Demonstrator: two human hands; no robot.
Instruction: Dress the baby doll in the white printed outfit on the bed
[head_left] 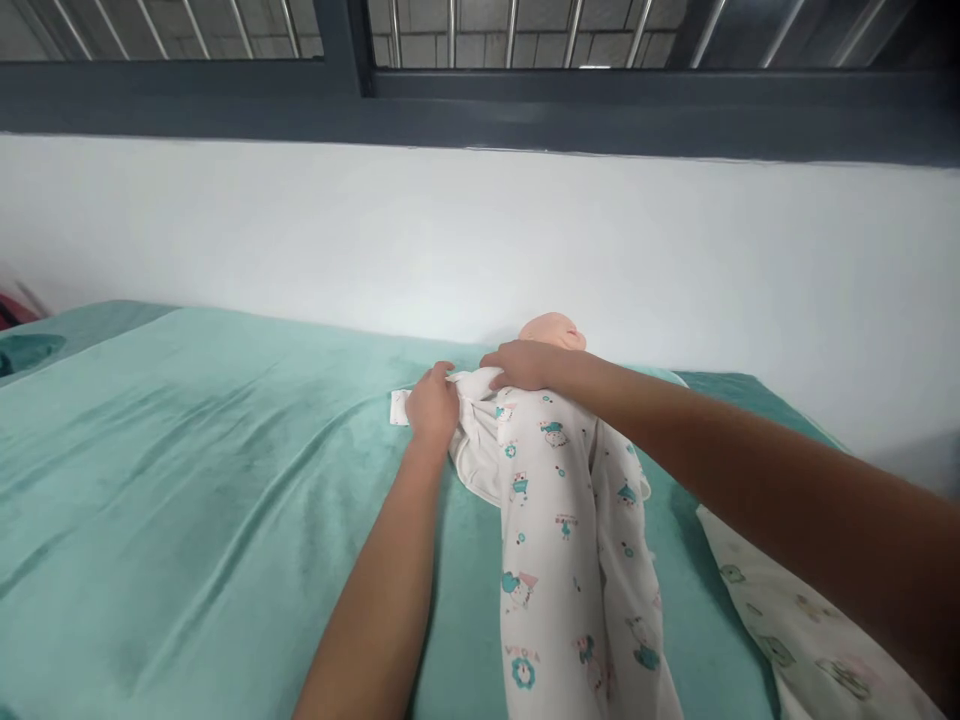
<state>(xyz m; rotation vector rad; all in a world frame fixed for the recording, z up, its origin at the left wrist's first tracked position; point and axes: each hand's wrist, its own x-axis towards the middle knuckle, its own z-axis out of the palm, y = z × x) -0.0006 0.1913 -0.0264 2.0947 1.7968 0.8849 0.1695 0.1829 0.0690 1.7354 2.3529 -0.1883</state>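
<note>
A baby doll lies face-up or turned aside, I cannot tell which; its bald pinkish head (pixel 553 328) shows beyond my right wrist. White baby clothes (pixel 551 520) with small teal and pink cartoon prints cover its body and stretch toward me. My left hand (pixel 433 405) is closed around the sleeve, whose cuff (pixel 400 407) sticks out on the left. At the doll's shoulder, my right hand (pixel 523 366) pinches the bunched white cloth where the sleeve begins. The doll's arms and hands are hidden.
A teal, slightly wrinkled sheet (pixel 225 480) covers the bed. White printed cloth (pixel 817 630) lies at the lower right, partly under my right forearm. Behind the bed rise a white wall (pixel 337 230) and a dark window frame (pixel 600 120) with metal bars.
</note>
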